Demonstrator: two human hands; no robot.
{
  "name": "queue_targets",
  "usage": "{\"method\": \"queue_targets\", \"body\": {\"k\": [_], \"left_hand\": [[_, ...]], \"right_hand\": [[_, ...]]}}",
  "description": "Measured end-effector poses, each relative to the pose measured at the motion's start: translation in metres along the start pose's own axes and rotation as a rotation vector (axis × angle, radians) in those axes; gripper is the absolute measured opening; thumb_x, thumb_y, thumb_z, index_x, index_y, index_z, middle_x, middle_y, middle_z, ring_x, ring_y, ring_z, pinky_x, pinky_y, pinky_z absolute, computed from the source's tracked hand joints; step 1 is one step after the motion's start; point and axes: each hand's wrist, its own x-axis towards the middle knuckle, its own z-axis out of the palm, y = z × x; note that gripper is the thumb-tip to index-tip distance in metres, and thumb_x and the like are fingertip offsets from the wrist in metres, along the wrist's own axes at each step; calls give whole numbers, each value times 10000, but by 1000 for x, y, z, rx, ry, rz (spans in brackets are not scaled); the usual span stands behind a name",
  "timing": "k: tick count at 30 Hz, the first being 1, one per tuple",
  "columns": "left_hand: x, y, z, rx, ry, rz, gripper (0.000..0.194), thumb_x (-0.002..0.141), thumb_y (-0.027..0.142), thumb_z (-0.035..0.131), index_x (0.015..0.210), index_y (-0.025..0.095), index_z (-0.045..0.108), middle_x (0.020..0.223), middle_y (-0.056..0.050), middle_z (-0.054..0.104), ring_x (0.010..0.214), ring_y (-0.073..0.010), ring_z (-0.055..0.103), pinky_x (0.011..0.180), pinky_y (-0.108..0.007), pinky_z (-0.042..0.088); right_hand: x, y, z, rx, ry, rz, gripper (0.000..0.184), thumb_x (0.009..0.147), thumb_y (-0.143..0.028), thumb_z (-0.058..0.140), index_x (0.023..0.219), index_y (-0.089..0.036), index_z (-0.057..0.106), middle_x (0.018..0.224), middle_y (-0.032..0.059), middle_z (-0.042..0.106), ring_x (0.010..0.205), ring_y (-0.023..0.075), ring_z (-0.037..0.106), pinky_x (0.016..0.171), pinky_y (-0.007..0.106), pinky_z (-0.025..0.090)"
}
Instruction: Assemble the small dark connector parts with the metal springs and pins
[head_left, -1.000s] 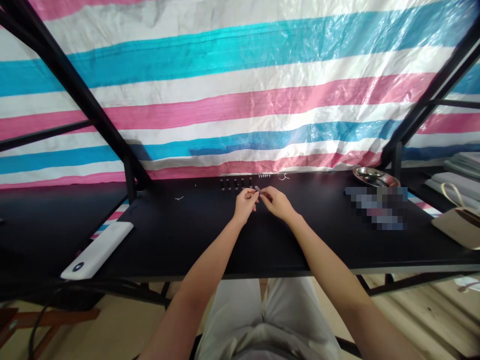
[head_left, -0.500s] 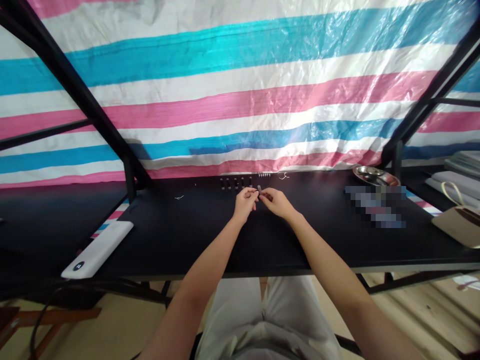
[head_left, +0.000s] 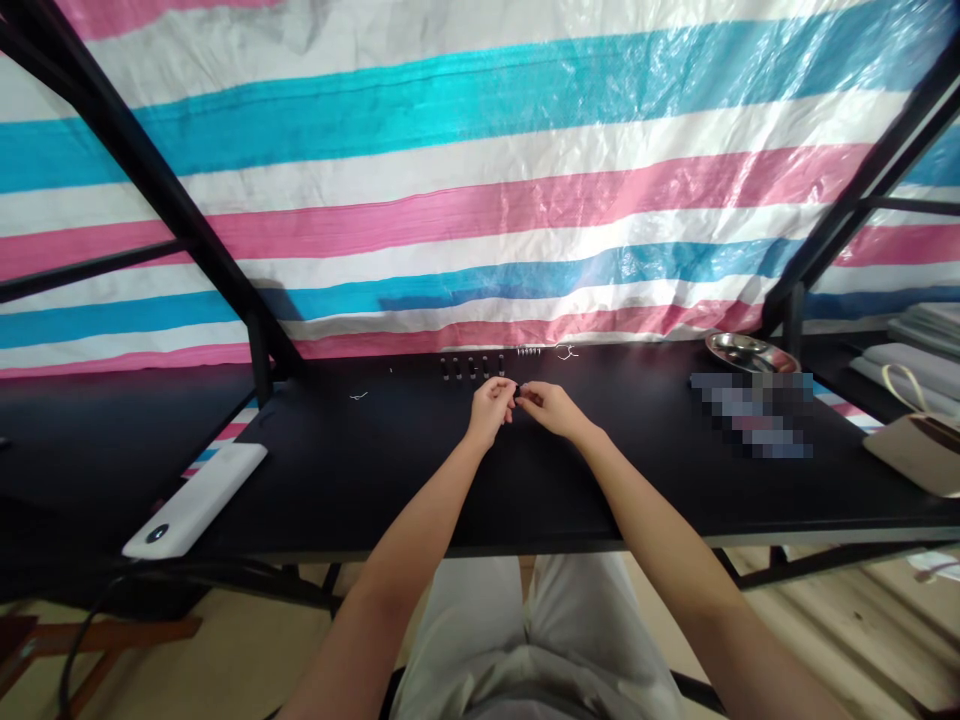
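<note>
Over the middle of the black tabletop [head_left: 360,480], the person brings both hands close together. The left hand [head_left: 490,409] has its grip nearly closed, with thumb and fingertips pinching a small dark piece [head_left: 517,391]. The right hand [head_left: 553,408] has its fingertips also closed on this same piece, from the other side; the fingers cover most of it, so I cannot tell its full shape. Just beyond the left hand lie five little dark tubes [head_left: 472,367] in a row, and to their right some tiny white bits [head_left: 529,351]. Farther right, a metal tray [head_left: 754,354] rests near the striped sheet [head_left: 480,225].
</note>
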Motion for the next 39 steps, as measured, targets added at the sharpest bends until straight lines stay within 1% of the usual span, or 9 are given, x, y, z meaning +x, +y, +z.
{"method": "queue_targets", "body": {"k": [6, 10, 14, 18, 25, 29, 33, 36, 39], "left_hand": [[-1, -1, 0, 5, -26, -24, 221, 717, 342, 567, 818, 146, 549, 495, 67, 462, 318, -39, 407, 322, -165, 239], [-1, -1, 1, 5, -15, -40, 232, 735, 362, 536, 817, 145, 551, 495, 62, 467, 318, -39, 403, 327, -169, 236], [0, -3, 0, 15, 58, -33, 219, 776, 340, 450, 808, 145, 543, 500, 50, 485, 312, -40, 395, 327, -170, 221], [3, -9, -3, 106, 120, -34, 187, 776, 299, 423, 767, 150, 536, 489, 52, 486, 316, -44, 396, 348, -169, 256], [2, -14, -5, 354, 11, 43, 183, 772, 290, 432, 727, 162, 555, 490, 47, 505, 347, -58, 414, 404, -175, 323], [1, -16, -5, 463, -45, 73, 185, 777, 289, 435, 725, 171, 568, 508, 39, 525, 394, -66, 440, 456, -178, 347], [1, -19, -5, 515, -52, 87, 186, 779, 296, 442, 721, 181, 575, 522, 33, 540, 425, -75, 457, 483, -186, 351], [0, -20, -5, 543, -57, 93, 187, 782, 297, 444, 719, 187, 580, 525, 32, 545, 439, -81, 465, 497, -191, 354], [0, -22, -5, 575, -60, 110, 198, 788, 305, 441, 712, 188, 583, 527, 28, 548, 470, -90, 485, 519, -195, 362]], "right_hand": [[-2, 0, 0, -5, -37, 0, 194, 799, -341, 499, 715, -176, 557, 590, -23, 497, 512, 94, 405, 515, 222, 325], [-2, -1, 0, -16, -32, 1, 206, 798, -363, 498, 735, -177, 561, 581, -25, 489, 508, 96, 403, 508, 222, 326], [-1, 0, -1, -33, 2, 5, 205, 799, -360, 502, 749, -173, 571, 592, -18, 511, 517, 101, 420, 521, 225, 343], [-1, 3, -1, -68, 27, 34, 209, 800, -365, 508, 738, -175, 570, 589, -16, 519, 521, 107, 430, 535, 229, 351], [-1, 10, -4, -111, 89, 70, 237, 793, -383, 513, 676, -181, 550, 583, -12, 524, 522, 111, 444, 533, 230, 347], [2, 23, -11, -77, 175, 113, 248, 775, -409, 519, 699, -178, 567, 606, 3, 558, 544, 123, 475, 562, 242, 383], [8, 45, -24, -24, 270, 186, 299, 744, -459, 526, 726, -166, 586, 608, 17, 570, 546, 133, 485, 570, 258, 407], [15, 65, -36, -26, 283, 258, 311, 731, -467, 520, 700, -164, 584, 573, 16, 558, 533, 138, 490, 551, 261, 409], [23, 87, -50, -119, 270, 325, 287, 708, -444, 541, 654, -165, 577, 572, 22, 567, 554, 144, 509, 561, 258, 398]]}}
